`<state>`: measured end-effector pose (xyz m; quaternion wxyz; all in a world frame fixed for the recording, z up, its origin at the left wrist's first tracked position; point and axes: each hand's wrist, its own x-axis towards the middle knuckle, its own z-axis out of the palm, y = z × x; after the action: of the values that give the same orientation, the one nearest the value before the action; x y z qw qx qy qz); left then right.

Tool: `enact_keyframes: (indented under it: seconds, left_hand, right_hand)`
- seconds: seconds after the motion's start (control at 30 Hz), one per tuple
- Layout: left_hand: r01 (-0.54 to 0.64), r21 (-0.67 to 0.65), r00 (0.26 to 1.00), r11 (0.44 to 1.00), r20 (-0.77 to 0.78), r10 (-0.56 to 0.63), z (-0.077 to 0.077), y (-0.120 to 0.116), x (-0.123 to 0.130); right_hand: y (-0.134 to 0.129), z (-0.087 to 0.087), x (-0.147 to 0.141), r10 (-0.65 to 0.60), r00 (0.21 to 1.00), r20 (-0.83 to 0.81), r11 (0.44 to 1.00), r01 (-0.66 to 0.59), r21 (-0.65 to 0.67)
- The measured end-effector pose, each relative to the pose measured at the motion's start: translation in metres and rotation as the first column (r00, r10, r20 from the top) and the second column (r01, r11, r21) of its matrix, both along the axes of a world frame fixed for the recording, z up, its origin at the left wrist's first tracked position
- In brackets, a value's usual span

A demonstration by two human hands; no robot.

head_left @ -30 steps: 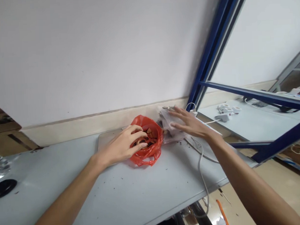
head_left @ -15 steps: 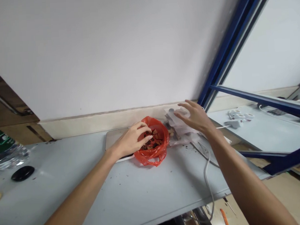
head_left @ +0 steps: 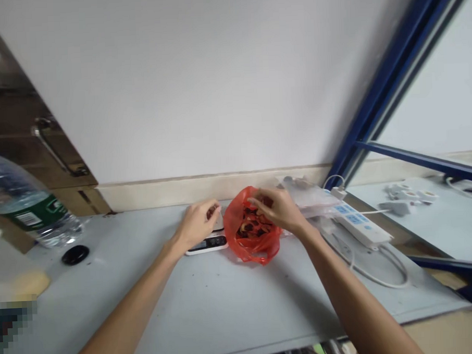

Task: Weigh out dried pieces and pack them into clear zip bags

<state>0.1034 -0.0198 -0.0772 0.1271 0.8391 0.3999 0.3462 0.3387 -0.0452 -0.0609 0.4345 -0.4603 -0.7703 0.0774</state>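
A red plastic bag (head_left: 232, 219) stands with its mouth open on the grey table, holding many dried brown pieces (head_left: 253, 223). My right hand (head_left: 278, 209) reaches over its right side, with thumb and fingertips closed at the far rim. Just left of the bag, above a flat kitchen scale (head_left: 207, 244), is my left hand (head_left: 197, 223). Its fingers are curled in a pinch around a small dark brown piece (head_left: 211, 212). The hand covers much of the scale's plate, while the front panel with display and buttons shows.
Clear plastic bags (head_left: 305, 195) lie right of the red bag, beside a white power strip (head_left: 359, 226) with a looping cable. A water bottle (head_left: 38, 212) and a black oval object (head_left: 75, 254) are on the left. A blue-framed mirror (head_left: 374, 113) leans at right.
My right hand has moved left from the clear bags to the red bag. My left hand has withdrawn from the red bag to above the scale. The view has shifted left.
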Motion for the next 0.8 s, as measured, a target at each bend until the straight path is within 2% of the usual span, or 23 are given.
enact_keyframes:
  seconds: [0.07, 0.17, 0.27, 0.33, 0.43, 0.57, 0.8]
  left_hand:
    - [-0.03, 0.005, 0.999, 1.0, 0.024, 0.03, -0.012, 0.002, -0.012]
    - [-0.105, 0.017, 0.994, 0.994, 0.039, 0.104, -0.027, 0.003, -0.026]
    - [-0.14, 0.024, 0.99, 0.99, 0.024, 0.139, -0.036, 0.0, -0.034]
    - [-0.151, 0.028, 0.988, 0.988, 0.02, 0.151, -0.039, -0.002, -0.035]
    - [-0.167, 0.045, 0.986, 0.985, 0.025, 0.166, -0.042, -0.004, -0.036]
    - [-0.181, 0.094, 0.983, 0.979, 0.043, 0.178, -0.042, -0.003, -0.04]
    - [-0.094, 0.147, 0.995, 0.985, 0.049, 0.088, -0.033, -0.002, -0.047]
  right_hand:
    - [0.006, -0.014, -0.008, 0.036, 0.999, -0.019, 0.999, -0.036, 0.035]
    - [0.009, -0.029, -0.014, 0.001, 1.0, -0.021, 0.998, 0.0, 0.065]
    - [0.006, -0.037, -0.016, -0.07, 0.997, 0.023, 0.996, 0.069, 0.054]
    - [0.002, -0.04, -0.016, -0.09, 0.995, 0.036, 0.992, 0.087, 0.092]
    - [-0.001, -0.045, -0.014, -0.091, 0.995, 0.05, 0.982, 0.081, 0.169]
    - [0.003, -0.052, -0.009, -0.088, 0.985, 0.148, 0.986, 0.064, 0.155]
    - [0.001, -0.053, -0.012, -0.058, 0.96, 0.274, 0.983, 0.006, 0.186]
